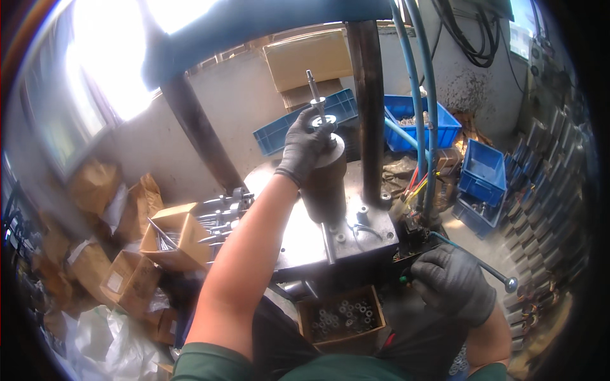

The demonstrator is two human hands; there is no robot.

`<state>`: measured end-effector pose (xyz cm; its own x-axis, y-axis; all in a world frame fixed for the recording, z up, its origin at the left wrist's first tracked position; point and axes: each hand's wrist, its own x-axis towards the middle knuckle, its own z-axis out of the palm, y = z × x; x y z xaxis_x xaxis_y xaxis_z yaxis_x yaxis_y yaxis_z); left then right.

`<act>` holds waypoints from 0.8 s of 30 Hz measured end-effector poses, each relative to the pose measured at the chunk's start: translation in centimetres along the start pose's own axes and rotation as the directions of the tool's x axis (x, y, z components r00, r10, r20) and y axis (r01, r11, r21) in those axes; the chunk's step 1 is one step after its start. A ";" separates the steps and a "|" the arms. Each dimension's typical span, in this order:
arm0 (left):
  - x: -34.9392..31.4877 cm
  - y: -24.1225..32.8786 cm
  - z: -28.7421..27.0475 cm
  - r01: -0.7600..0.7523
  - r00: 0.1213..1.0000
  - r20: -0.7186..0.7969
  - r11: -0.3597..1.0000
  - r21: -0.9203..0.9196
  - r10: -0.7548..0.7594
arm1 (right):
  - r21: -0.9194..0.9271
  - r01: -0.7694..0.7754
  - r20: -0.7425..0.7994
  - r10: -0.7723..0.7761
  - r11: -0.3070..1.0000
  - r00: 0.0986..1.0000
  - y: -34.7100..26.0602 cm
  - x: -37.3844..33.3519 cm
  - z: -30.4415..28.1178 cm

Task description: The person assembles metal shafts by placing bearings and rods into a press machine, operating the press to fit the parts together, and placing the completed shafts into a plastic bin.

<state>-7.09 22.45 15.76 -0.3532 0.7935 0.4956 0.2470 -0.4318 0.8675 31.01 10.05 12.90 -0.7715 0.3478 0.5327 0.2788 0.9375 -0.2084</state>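
My left hand (302, 145), in a dark grey glove, reaches forward with its fingers closed round a stepped metal shaft (316, 95). The shaft stands nearly upright, and a pale ring (324, 120) sits on it by my fingertips. Beneath is a thick dark cylinder (324, 190) with a light top face, standing on a metal press table (295, 238). My right hand (451, 279), gloved alike, is curled closed at the lower right. A lever (486, 265) with a round metal knob passes along its far side; what its fingers hold, if anything, is hidden.
Loose metal shafts (222, 216) lie at the table's left, beside open cardboard boxes (175, 244). Dark posts (366, 108) flank the table. A box of small metal rings (343, 317) sits below its front edge. Blue bins (483, 168) and stacked metal parts (540, 184) stand right.
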 end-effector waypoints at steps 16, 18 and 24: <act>0.0 0.7 -0.6 0.025 0.999 0.029 0.986 0.163 -0.030 | -0.351 -0.376 0.386 0.498 0.858 0.777 2.0 -8.8 -7.1; 0.0 0.5 -0.3 -0.011 1.000 0.019 0.982 0.187 0.007 | -0.348 -0.372 0.443 0.500 0.861 0.744 1.8 -10.4 -6.3; -0.1 1.2 0.2 -0.014 1.000 -0.015 0.952 0.306 0.019 | -0.330 -0.403 0.559 0.521 0.853 0.645 0.4 -15.2 -4.4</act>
<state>-6.57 21.94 16.77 -0.3623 0.7783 0.5127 0.5161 -0.2905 0.8057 45.32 5.20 8.31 -0.6720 0.7061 -0.2233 0.7379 0.6638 -0.1218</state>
